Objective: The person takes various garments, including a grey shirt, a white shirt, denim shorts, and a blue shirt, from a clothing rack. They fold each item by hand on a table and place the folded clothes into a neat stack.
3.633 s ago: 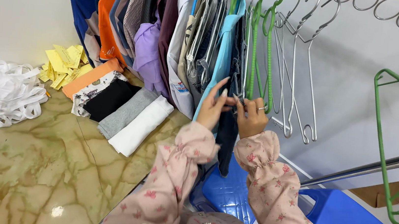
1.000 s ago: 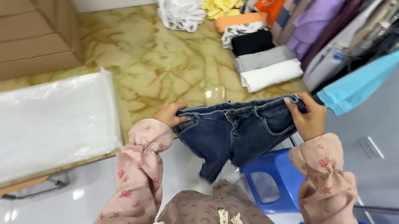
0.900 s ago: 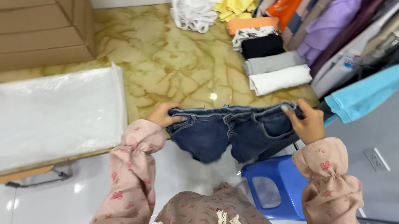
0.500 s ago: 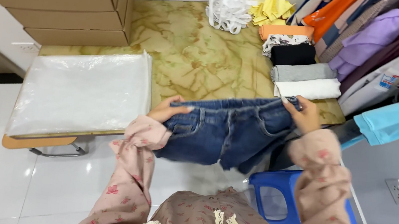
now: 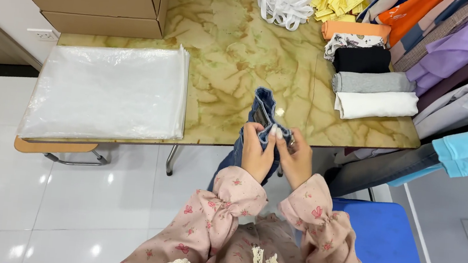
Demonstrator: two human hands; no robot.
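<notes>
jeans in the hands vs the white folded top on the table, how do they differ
The jeans are dark blue denim; the white top is plain white soft cloth. The jeans are held up in both hands, left hand and right hand, partly hanging below the table edge; the white top lies flat in a row of folded clothes. Both are folded.

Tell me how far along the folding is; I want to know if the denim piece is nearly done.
Done: four folded garments lie in a row on the marble-look table. In hand: the left hand and right hand pinch the blue denim shorts folded lengthwise at the table's edge, the lower part hanging below it. Left: the shorts are not laid flat, and the stack of clear bags lies untouched.
</notes>
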